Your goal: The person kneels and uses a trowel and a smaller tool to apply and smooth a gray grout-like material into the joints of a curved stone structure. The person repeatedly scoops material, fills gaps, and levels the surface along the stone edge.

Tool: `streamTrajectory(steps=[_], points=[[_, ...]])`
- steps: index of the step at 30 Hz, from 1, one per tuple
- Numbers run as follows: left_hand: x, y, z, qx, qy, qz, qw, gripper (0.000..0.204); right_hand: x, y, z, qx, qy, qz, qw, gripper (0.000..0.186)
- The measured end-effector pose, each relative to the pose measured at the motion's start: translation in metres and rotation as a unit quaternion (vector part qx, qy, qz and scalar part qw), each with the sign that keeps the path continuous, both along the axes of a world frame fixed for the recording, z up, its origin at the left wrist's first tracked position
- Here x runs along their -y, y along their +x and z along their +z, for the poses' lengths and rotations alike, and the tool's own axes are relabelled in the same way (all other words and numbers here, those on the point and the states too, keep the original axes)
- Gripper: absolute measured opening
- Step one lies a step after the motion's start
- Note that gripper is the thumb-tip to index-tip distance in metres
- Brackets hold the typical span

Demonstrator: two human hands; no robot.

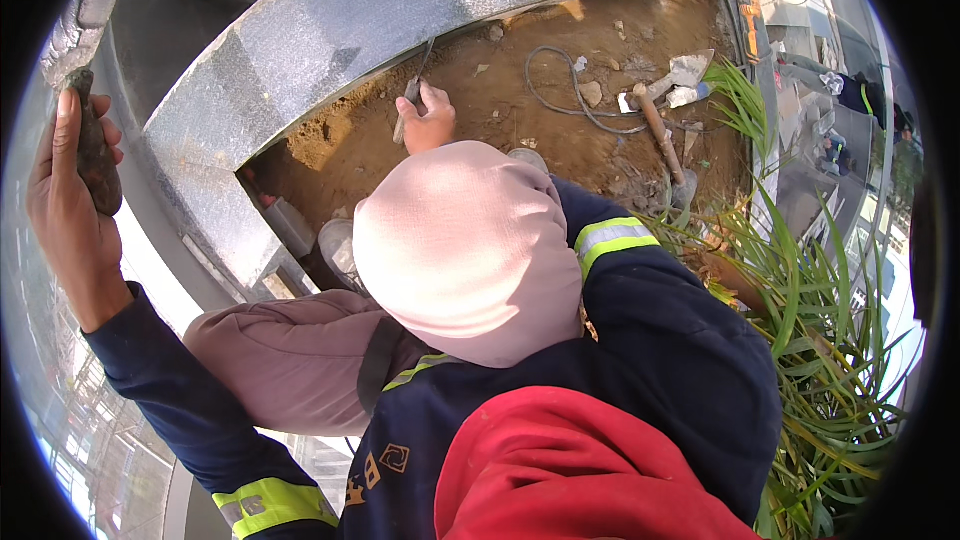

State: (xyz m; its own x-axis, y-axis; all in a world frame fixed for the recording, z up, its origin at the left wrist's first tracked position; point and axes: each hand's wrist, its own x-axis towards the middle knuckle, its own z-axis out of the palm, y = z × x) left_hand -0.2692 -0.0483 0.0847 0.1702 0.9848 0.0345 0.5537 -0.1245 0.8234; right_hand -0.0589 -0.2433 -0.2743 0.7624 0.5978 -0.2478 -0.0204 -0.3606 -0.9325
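My left hand (75,210) is raised at the far left. Its fingers close round a dark, rough oblong grip (97,155) that looks caked with mortar. Above that grip shows a pale grey, streaked surface (78,35); whether the two are joined, I cannot tell. My right hand (430,122) is closed round the grey handle of a slim hand tool (408,112) with a thin metal shank. That shank reaches up to the inner edge of the curved grey stone border (330,15). Bare brown soil (480,90) lies beneath this hand. My bent knee in pink trousers (465,250) hides the right wrist.
On the soil lie a looped grey cable (535,80), a wooden-handled tool (655,130) and a trowel-like blade (692,68). An orange tube (746,5) rests on the right border. Long-leaved green plants (830,310) crowd the right side. Red cloth (580,470) covers the lower middle.
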Motion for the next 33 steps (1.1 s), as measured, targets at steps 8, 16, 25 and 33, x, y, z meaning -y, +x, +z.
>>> streamTrajectory(steps=[8, 16, 25, 33], points=[[-0.003, -0.003, -0.005, 0.026, -0.026, 0.008, 0.999, 0.042, 0.031, -0.006, 0.01, 0.074, 0.0, 0.192, 0.979, 0.047], [0.01, 0.055, -0.004, -0.038, -0.082, -0.074, 0.993, 0.046, 0.007, 0.124, 0.161, 0.192, 0.147, 0.412, 0.879, 0.04], [0.004, 0.05, -0.017, -0.032, -0.032, -0.12, 0.992, 0.049, -0.027, 0.257, 0.215, 0.233, -0.126, 0.42, 0.868, 0.035], [0.005, 0.048, -0.027, -0.047, -0.102, -0.13, 0.985, 0.042, -0.042, 0.226, 0.235, 0.222, 0.023, 0.396, 0.891, 0.035]])
